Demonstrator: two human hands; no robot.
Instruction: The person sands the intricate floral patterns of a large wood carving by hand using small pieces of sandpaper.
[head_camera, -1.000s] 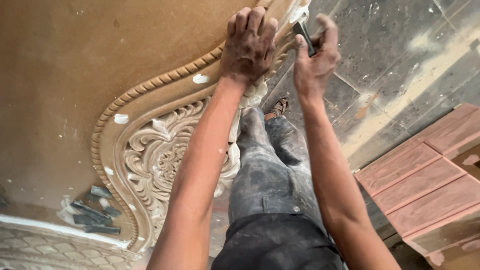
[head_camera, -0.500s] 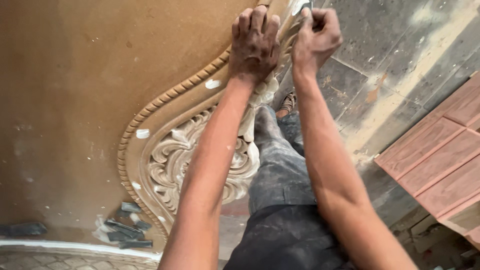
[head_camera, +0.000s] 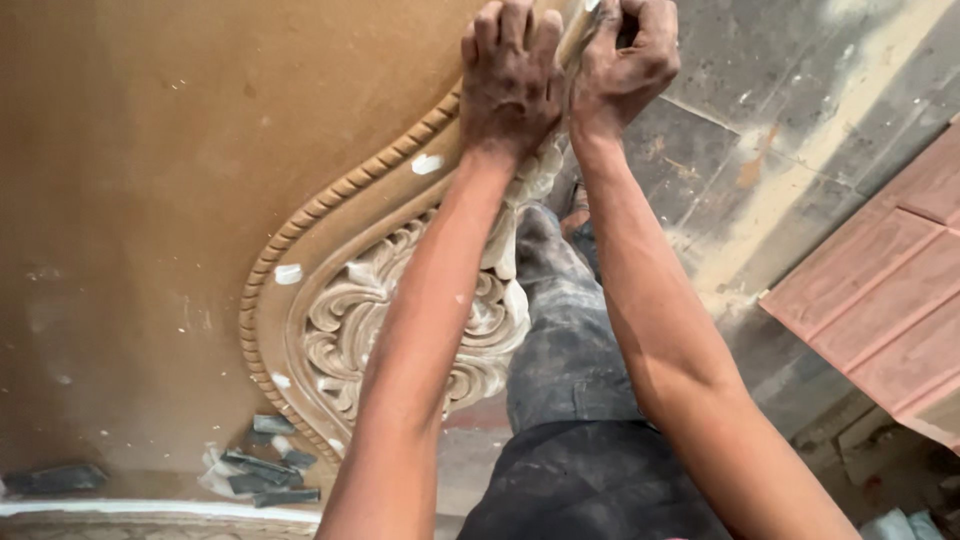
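A large brown wooden panel (head_camera: 150, 150) with a rope-patterned border (head_camera: 330, 195) and a carved floral scroll (head_camera: 350, 320) lies in front of me. White filler dabs (head_camera: 427, 163) dot the carving. My left hand (head_camera: 510, 70) presses flat, fingers together, on the panel's carved edge near the top. My right hand (head_camera: 625, 55) is closed around a small tool, only its pale tip (head_camera: 578, 35) showing, held against the same edge beside my left hand.
Small dark grey pieces (head_camera: 265, 470) lie in white paste on the panel's near corner. My dusty trousers (head_camera: 570, 380) stand over a grey tiled floor (head_camera: 780, 110). Reddish panelled boards (head_camera: 890, 290) rest at the right.
The view has shifted so the hands now sit at the top edge. My right hand has closed in against the left hand, with the tool now mostly hidden in its grip.
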